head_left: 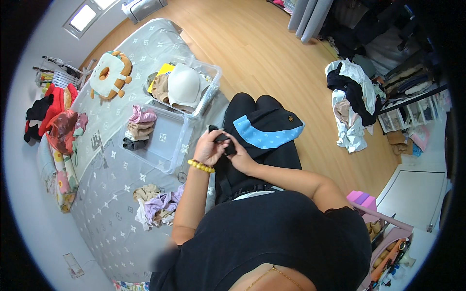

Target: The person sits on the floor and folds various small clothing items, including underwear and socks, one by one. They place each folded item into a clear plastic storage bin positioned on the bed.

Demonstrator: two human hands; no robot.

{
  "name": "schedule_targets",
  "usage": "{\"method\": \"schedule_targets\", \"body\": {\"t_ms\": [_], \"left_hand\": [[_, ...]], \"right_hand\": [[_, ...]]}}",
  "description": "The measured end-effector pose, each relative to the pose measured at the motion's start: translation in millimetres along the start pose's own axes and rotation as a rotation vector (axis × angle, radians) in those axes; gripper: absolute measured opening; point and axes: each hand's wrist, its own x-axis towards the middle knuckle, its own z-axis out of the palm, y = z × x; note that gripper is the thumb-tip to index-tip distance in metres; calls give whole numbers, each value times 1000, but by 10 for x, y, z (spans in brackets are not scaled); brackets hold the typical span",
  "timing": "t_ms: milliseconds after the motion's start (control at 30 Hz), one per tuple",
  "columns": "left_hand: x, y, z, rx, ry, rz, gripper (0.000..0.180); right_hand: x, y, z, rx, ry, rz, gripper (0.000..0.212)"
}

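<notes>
My left hand [208, 149], with a yellow bead bracelet at the wrist, and my right hand [240, 158] are closed around a small black piece of fabric [229, 147] above my lap. The fingers cover much of it, so its kind is unclear. On my thighs lies a black garment with a light-blue patterned band [267, 135]. To the left on the bed, a clear plastic bin [170, 167] holds pink, beige and dark grey folded clothes [140, 128] along its left side. Behind it, another clear bin [213, 80] contains a white bra [186, 86] and beige items.
A loose heap of lavender, beige and white clothes [158, 204] rests on the grey bedsheet [109, 199]. Farther back sits a toast-shaped plush cushion [110, 76]. Clothes [350, 99] are piled by the rack at right. A pink cart [388, 237] stands at lower right.
</notes>
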Motion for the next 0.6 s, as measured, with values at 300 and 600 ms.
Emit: {"method": "schedule_targets", "body": {"t_ms": [300,600], "left_hand": [[387,-527,298,1060,-150,324,24],[2,-794,199,1788,-102,1239,50]], "right_hand": [[-262,-134,-500,798,223,628,26],[-398,-181,-1525,-471,600,127,27]]}}
